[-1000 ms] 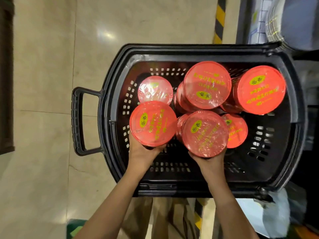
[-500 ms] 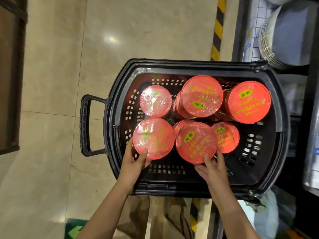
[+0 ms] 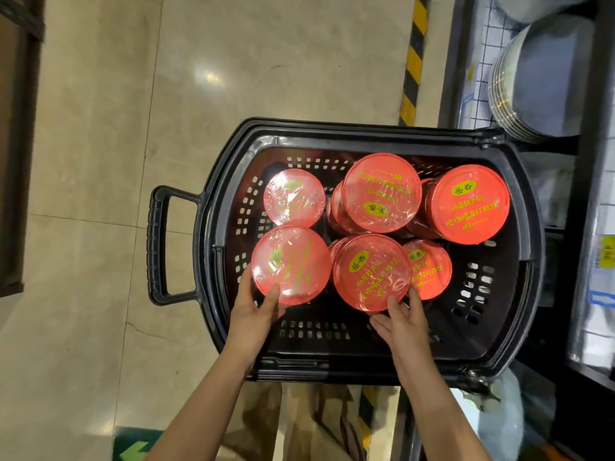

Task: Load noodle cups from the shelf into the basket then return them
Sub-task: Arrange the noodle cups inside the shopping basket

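While the black basket (image 3: 519,207) holds six red noodle cups, I note left hand (image 3: 254,314) fingers gripping the near-left cup (image 3: 290,264); right hand (image 3: 401,322) fingers spread against the middle cup (image 3: 371,271).

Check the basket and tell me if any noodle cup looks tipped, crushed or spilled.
Nothing spilled or crushed shows in the basket. One oddity: the far right cup leans, showing its side wall, and the far middle cup sits higher, apparently stacked on another. The left hand and right hand each touch a near cup.
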A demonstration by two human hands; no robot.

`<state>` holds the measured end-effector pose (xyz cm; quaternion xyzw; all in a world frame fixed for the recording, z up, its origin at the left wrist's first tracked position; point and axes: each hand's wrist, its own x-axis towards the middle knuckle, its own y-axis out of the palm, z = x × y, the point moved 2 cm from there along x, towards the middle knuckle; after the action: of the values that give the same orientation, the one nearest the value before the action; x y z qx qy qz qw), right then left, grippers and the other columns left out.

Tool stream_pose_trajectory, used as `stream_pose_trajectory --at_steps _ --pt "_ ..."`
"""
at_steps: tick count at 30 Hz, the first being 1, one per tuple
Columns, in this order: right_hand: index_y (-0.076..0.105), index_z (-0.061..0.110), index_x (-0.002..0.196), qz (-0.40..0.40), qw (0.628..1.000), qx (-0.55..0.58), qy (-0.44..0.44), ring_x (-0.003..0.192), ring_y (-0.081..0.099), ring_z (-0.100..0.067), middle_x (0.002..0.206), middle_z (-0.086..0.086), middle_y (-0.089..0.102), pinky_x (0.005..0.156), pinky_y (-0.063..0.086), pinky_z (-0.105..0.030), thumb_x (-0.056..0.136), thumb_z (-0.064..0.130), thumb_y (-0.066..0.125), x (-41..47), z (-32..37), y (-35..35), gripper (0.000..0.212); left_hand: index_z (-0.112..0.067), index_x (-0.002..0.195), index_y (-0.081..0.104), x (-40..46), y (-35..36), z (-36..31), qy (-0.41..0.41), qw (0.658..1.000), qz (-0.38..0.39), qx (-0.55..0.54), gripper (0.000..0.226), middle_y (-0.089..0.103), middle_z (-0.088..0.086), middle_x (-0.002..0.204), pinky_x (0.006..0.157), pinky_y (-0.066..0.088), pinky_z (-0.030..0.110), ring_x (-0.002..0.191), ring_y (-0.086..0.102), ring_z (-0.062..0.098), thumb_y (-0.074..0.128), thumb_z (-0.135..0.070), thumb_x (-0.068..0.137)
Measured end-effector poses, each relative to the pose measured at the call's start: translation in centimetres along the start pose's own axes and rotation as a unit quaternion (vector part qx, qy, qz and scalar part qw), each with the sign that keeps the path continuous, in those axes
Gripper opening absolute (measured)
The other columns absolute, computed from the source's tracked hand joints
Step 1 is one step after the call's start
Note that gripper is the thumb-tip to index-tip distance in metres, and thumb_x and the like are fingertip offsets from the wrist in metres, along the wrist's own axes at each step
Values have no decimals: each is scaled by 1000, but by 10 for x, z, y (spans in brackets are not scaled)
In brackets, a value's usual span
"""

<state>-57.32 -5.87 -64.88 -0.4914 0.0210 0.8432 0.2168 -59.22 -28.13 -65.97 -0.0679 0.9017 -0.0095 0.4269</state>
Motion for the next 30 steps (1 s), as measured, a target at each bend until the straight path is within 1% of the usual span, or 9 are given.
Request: stream_pose_trajectory --at_steps 5,8,10,14,18,24,26,28,30 --pt "36 24 139 -45 990 -131 -25 111 54 -17 133 -1 49 76 48 -29 91 28 60 -21 18 -7 54 -15 137 38 -9 -7 -21 36 975 -67 207 58 53 3 125 87 44 26 93 59 13 65 -18 86" --pt "39 17 136 -59 968 -228 -86 119 51 -21 136 -4 50 96 46 -40 87 29 64 -49 47 -13 56 -8 134 41 -24 -8 -50 75 953 -70 284 59 56 11 125 90 44 31 106 58 24 68 -22 83" --pt "40 15 136 -64 947 -291 -123 124 47 -23 136 -4 49 98 41 -38 87 30 65 -72 70 -17 57 -6 130 45 -43 -1 -80 129 932 -50 335 53 56 10 123 90 39 28 111 55 25 66 -22 84" --pt "44 16 137 -84 895 -398 -182 123 46 -24 134 -6 48 94 41 -37 87 34 62 -128 121 -29 56 -11 132 43 -95 25 -149 243 833 -20 496 45 54 7 127 90 39 36 116 52 26 53 -26 91" --pt "52 15 129 -101 876 -405 -243 119 49 -28 128 -7 53 93 41 -37 85 28 64 -191 171 -49 48 -17 138 33 -158 53 -213 317 730 -10 605 49 46 2 133 97 36 39 121 46 22 44 -34 93" --pt "43 22 134 -129 845 -423 -300 127 40 -16 136 3 44 100 35 -29 91 36 54 -278 217 -99 47 -18 141 31 -248 84 -268 403 666 26 627 54 44 1 134 98 32 39 125 41 22 48 -32 92" --pt "42 25 134 -155 844 -406 -314 127 40 -13 135 5 44 100 35 -28 91 37 53 -305 221 -116 46 -17 137 40 -275 92 -281 432 643 41 631 58 51 0 128 91 40 39 117 51 21 59 -34 85" --pt "42 26 134 -179 849 -384 -315 127 40 -13 135 6 44 99 36 -29 90 39 54 -328 218 -132 47 -13 117 61 -297 98 -291 486 614 71 617 62 66 1 103 67 52 37 88 66 22 81 -35 62" --pt "40 27 135 -202 860 -355 -304 127 40 -14 136 7 42 99 37 -29 89 42 55 -351 210 -147 51 -14 106 62 -315 101 -297 547 587 89 590 53 68 -1 87 53 52 33 71 68 20 75 -40 61"
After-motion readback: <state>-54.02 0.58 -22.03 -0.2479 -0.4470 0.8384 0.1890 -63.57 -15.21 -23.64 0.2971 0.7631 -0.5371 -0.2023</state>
